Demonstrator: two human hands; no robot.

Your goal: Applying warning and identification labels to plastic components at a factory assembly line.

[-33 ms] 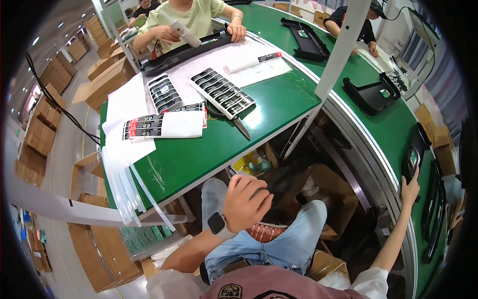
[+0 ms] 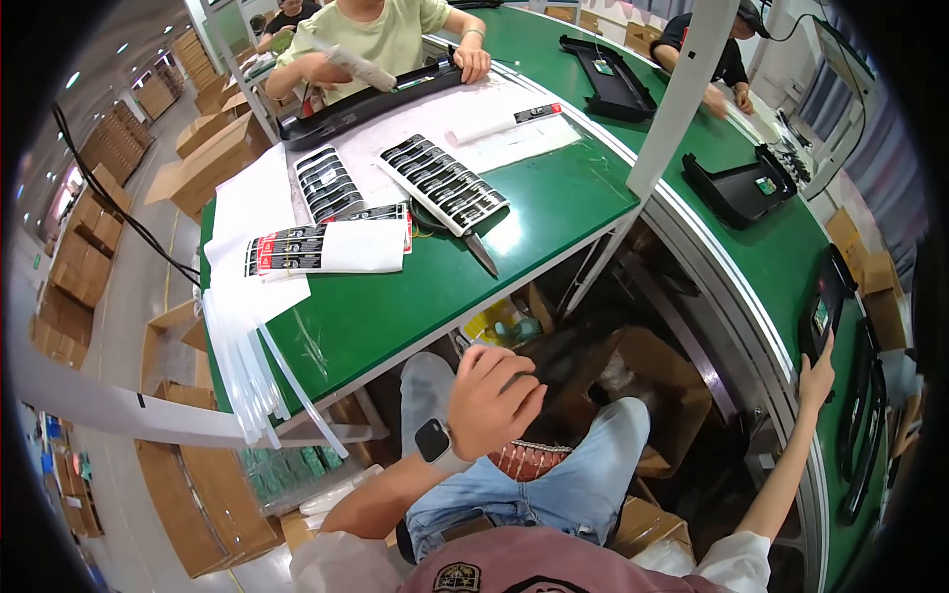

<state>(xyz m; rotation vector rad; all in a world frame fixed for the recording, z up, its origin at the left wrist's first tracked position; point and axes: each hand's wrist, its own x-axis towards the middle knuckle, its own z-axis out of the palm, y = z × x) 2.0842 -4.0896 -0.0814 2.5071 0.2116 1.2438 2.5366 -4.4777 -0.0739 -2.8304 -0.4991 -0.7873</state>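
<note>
My left hand [image 2: 494, 397] hovers over my lap near the green table's front edge, a watch [image 2: 432, 441] on its wrist. Its fingers are loosely bent and apart, and I see nothing held in them. My right arm reaches out to the far right. There my right hand [image 2: 817, 381] grips the near end of a black plastic housing [image 2: 815, 318], its thumb and a finger on either side. A small green circuit board [image 2: 820, 314] shows on this housing, which lies on the curved green conveyor [image 2: 736, 255].
The green table [image 2: 395, 326] bears label sheets [image 2: 445, 183], scissors [image 2: 480, 255] and clear strips [image 2: 242, 371]. Across it a co-worker holds a white roll [image 2: 361, 67] over a long black panel [image 2: 376, 104]. A white post [image 2: 677, 104] stands between table and conveyor; an open carton [image 2: 652, 395] is below.
The co-worker's hand and white roll have shifted slightly across the table. Another person's hand at the far right has moved. My own hands stay nearly in place.
</note>
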